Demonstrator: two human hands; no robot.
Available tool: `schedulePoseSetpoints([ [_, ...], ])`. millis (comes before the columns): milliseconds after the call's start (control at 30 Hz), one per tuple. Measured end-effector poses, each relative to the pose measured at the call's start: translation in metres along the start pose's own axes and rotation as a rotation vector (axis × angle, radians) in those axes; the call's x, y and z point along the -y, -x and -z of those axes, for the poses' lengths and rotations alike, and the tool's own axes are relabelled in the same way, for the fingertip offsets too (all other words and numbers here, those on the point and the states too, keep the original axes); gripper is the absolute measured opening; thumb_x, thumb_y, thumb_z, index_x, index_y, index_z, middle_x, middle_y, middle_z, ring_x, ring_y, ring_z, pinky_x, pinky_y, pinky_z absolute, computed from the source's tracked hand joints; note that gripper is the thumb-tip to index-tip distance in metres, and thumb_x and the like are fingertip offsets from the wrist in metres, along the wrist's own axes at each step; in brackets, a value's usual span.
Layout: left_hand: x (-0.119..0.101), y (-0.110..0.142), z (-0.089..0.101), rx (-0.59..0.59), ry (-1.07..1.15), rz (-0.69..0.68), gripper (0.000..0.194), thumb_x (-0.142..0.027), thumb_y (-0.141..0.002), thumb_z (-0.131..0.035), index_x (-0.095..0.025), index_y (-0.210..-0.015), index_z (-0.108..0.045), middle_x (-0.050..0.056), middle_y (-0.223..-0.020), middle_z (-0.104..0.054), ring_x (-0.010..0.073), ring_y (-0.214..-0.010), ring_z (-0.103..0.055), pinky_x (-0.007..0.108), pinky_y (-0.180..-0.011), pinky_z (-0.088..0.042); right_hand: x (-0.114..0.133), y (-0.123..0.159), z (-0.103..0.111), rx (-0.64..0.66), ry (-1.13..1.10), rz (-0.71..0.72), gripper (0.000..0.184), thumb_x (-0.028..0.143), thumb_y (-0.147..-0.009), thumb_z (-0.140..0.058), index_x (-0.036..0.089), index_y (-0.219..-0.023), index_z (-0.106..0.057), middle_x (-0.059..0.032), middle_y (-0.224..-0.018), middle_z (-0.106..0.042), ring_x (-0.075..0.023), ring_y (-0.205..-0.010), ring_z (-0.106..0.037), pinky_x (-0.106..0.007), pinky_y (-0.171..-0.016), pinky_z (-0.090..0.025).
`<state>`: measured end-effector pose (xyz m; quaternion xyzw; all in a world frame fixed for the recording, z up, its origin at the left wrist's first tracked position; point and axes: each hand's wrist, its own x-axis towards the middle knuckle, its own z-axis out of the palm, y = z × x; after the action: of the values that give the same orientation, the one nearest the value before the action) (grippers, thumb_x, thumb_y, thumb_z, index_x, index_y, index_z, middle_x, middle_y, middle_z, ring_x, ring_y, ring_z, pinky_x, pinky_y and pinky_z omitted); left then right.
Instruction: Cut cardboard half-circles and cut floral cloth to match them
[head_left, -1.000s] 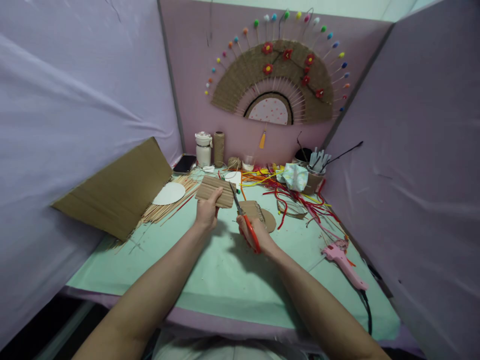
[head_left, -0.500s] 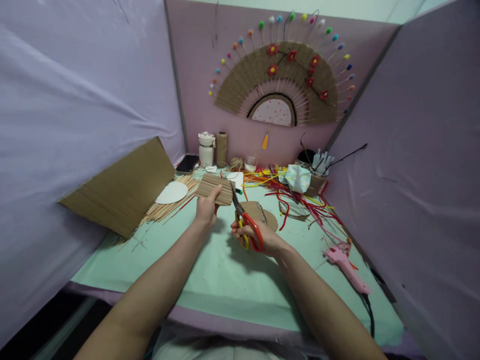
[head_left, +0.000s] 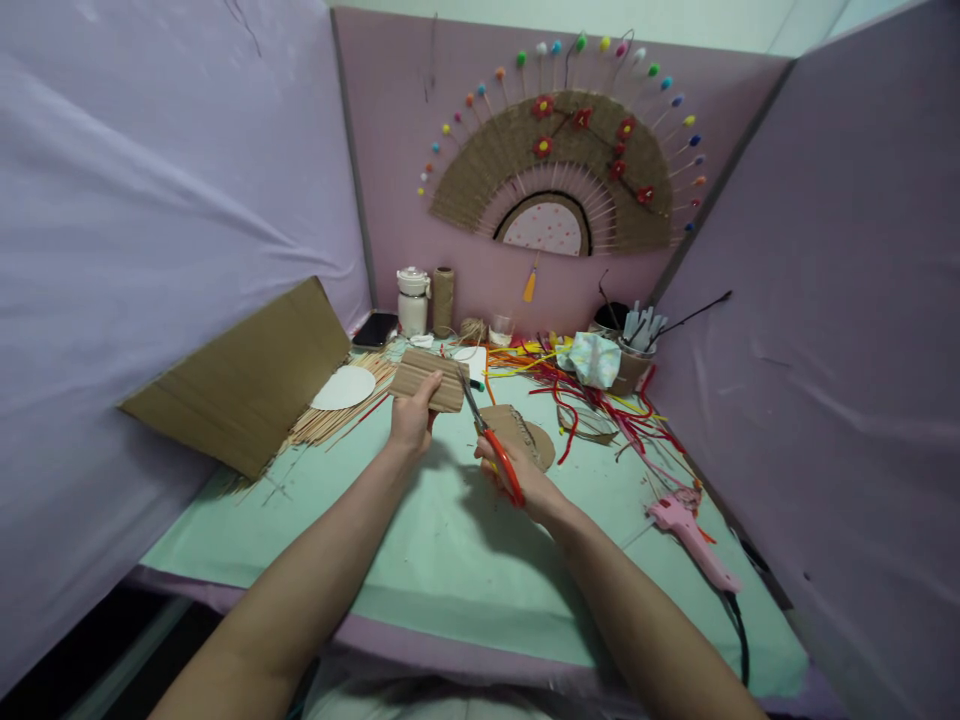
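My left hand grips a piece of corrugated cardboard above the table, thumb on top. In my right hand is a pair of scissors with an orange handle; part of a yellow handle shows behind it. The scissor blades point up and left, lying at the cardboard's right edge. Whether they have cut into it is too fine to tell. Below and right of the blades, another cut cardboard piece with a rounded end rests on the table, partly hidden by the right hand.
Thin sticks and a white oval lie left, beside a leaning cardboard sheet. Coloured pipe cleaners spread across the back right. A pink glue gun with a black cord lies right. A jar stands behind.
The scissor handles have come together, with the yellow one now mostly hidden behind the orange. My right hand has shifted slightly right; my left hand and the cardboard have barely moved.
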<state>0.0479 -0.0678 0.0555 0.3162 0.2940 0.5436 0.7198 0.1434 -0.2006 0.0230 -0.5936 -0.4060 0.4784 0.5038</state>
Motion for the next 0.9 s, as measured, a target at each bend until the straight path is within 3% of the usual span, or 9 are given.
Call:
schedulePoseSetpoints([
  [133, 0.003, 0.002, 0.0, 0.032, -0.001, 0.002, 0.037, -0.02, -0.059, -0.081, -0.016, -0.092, -0.066, 0.003, -0.087, -0.071, 0.0144, -0.073, -0.067, 0.022, -0.062, -0.056, -0.001, -0.002, -0.006, 0.022, -0.157, -0.08, 0.046, 0.067, -0.075, -0.058, 0.022, -0.075, -0.045, 0.0086, -0.055, -0.035, -0.0051, -0.04, -0.029, -0.019, -0.04, -0.022],
  [300, 0.007, 0.004, 0.002, 0.079, -0.051, 0.025, 0.042, -0.025, -0.057, -0.083, -0.017, -0.094, -0.065, 0.002, -0.085, -0.07, 0.0148, -0.072, -0.067, 0.023, -0.059, -0.055, -0.01, -0.008, -0.001, -0.032, 0.032, -0.052, 0.046, 0.068, -0.078, -0.052, 0.022, -0.076, -0.053, 0.0054, -0.057, -0.041, -0.0089, -0.041, -0.039, -0.023, -0.04, -0.031],
  [567, 0.009, 0.005, 0.001, 0.052, -0.058, 0.063, 0.041, -0.025, -0.057, -0.082, -0.017, -0.094, -0.065, 0.002, -0.084, -0.07, 0.0152, -0.07, -0.066, 0.023, -0.056, -0.054, -0.015, -0.009, 0.006, -0.112, 0.375, 0.071, 0.05, 0.068, -0.084, -0.043, 0.021, -0.076, -0.058, 0.0003, -0.058, -0.048, -0.0155, -0.051, -0.049, -0.028, -0.048, -0.039],
  [900, 0.009, 0.007, 0.0, 0.057, -0.048, 0.078, 0.037, -0.023, -0.058, -0.081, -0.017, -0.091, -0.065, 0.001, -0.082, -0.07, 0.0144, -0.068, -0.066, 0.023, -0.055, -0.053, -0.021, -0.008, 0.004, -0.062, 0.299, 0.052, 0.049, 0.07, -0.085, -0.042, 0.023, -0.074, -0.051, 0.0018, -0.053, -0.048, -0.0143, -0.043, -0.048, -0.027, -0.043, -0.038],
])
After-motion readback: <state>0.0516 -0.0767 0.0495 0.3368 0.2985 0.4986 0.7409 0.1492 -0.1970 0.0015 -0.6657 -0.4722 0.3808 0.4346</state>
